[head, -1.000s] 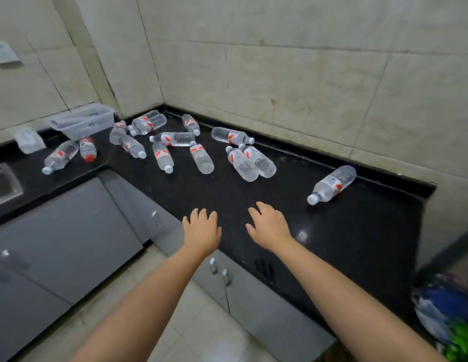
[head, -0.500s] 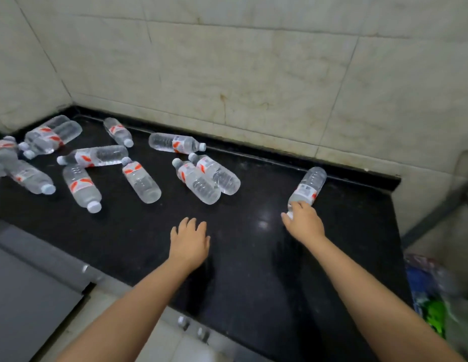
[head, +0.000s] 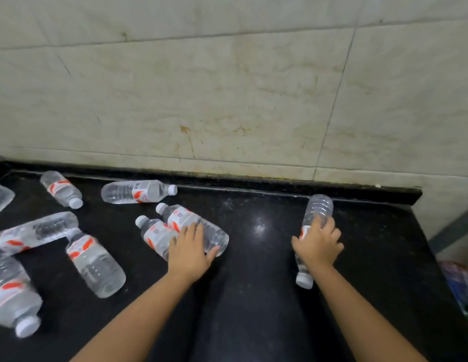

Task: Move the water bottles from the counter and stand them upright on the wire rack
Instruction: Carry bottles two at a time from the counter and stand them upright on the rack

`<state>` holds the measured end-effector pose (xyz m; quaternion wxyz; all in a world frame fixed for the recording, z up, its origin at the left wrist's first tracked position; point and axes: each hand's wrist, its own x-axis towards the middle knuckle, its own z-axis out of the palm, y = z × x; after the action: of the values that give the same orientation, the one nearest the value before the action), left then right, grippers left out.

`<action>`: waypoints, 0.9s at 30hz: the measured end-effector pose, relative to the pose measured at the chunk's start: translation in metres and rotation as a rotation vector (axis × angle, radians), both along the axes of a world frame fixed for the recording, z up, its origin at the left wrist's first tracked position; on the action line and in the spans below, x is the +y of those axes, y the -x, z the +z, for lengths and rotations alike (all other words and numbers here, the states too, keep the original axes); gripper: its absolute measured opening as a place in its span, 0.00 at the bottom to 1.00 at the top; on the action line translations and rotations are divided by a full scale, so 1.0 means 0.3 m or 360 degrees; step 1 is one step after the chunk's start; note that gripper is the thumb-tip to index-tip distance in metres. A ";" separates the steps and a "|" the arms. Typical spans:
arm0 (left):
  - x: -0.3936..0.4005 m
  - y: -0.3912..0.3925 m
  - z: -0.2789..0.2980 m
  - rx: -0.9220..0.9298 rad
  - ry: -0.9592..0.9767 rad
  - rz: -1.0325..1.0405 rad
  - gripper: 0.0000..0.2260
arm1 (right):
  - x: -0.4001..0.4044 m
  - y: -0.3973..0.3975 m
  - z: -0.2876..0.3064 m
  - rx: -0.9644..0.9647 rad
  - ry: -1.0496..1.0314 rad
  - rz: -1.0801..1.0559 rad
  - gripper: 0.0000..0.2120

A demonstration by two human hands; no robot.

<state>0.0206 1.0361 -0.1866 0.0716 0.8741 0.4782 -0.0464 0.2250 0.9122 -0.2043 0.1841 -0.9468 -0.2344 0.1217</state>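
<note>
Two hands are on bottles on the black tabletop [head: 259, 296]. The right hand [head: 317, 245] is clenched around the middle of a bottle [head: 318, 209] that lies near the tabletop's right end, close to the back edge; its base points toward the tiled wall [head: 227, 87] and its white cap [head: 304, 280] points toward the front edge, showing below the wrist. The left hand [head: 189, 250] lies palm down, fingers spread, over the lower halves of two bottles lying side by side near the middle of the tabletop; it presses on them and is not curled shut around either. Of this pair, the nearer-to-wall bottle [head: 187, 220] and the other bottle [head: 154, 235] touch along their sides, caps pointing to the back left.

More bottles lie on their sides toward the left end: one bottle by the back edge [head: 137, 192] with its cap to the right, a small one [head: 61, 188] near the back left corner, a blurred one [head: 37, 232], a larger one [head: 95, 263] in front of it, and one at the front left [head: 12, 296] with its cap toward the front edge. All have clear bodies, white caps and red-and-white labels.
</note>
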 end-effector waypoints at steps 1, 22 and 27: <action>0.036 -0.012 -0.012 0.0022 0.0016 -0.0033 0.34 | 0.004 -0.002 -0.006 0.0020 -0.0021 -0.0031 0.36; 0.039 -0.020 -0.069 -0.0068 0.0375 -0.1390 0.37 | -0.208 0.240 0.068 0.0283 0.0430 0.0521 0.41; -0.103 0.083 -0.100 -0.0197 0.0374 -0.1869 0.21 | -0.342 0.299 0.099 0.0322 0.0828 0.0802 0.41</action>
<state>-0.0042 1.0051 -0.2165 0.1580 0.9793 -0.0981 -0.0797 0.1352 0.8097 -0.1747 -0.0761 -0.8576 -0.4020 0.3116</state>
